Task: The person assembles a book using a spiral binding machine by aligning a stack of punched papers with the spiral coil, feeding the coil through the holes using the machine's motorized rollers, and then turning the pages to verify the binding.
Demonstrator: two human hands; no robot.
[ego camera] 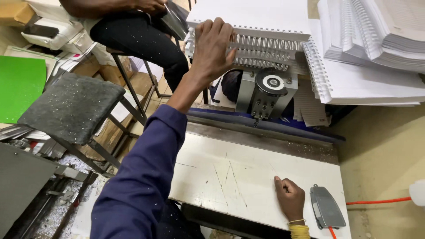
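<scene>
The white spiral-bound stack of books (261, 42) lies at the far side on the grey metal binding machine (265, 93). The left hand (212, 48) rests on it with spread fingers. The right hand (290, 197), loosely curled and holding nothing, lies on the near white worktable (230, 177), beside a grey pedal (326, 207).

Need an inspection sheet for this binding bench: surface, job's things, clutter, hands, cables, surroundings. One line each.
Surface: white worktable, scratched, with debris along its back edge.
Job's things: spiral-bound stack resting above the grey binding machine; wire coils exposed.
Clutter: more bound books piled at right; grey pedal-like switch on the table.
Hands: left hand pressed against the stack's coil edge; right hand resting on the table, holding nothing.
Cables: orange cable running right of the switch.
Surroundings: stool, green sheet, a seated person at back; paper chips on the floor.
</scene>
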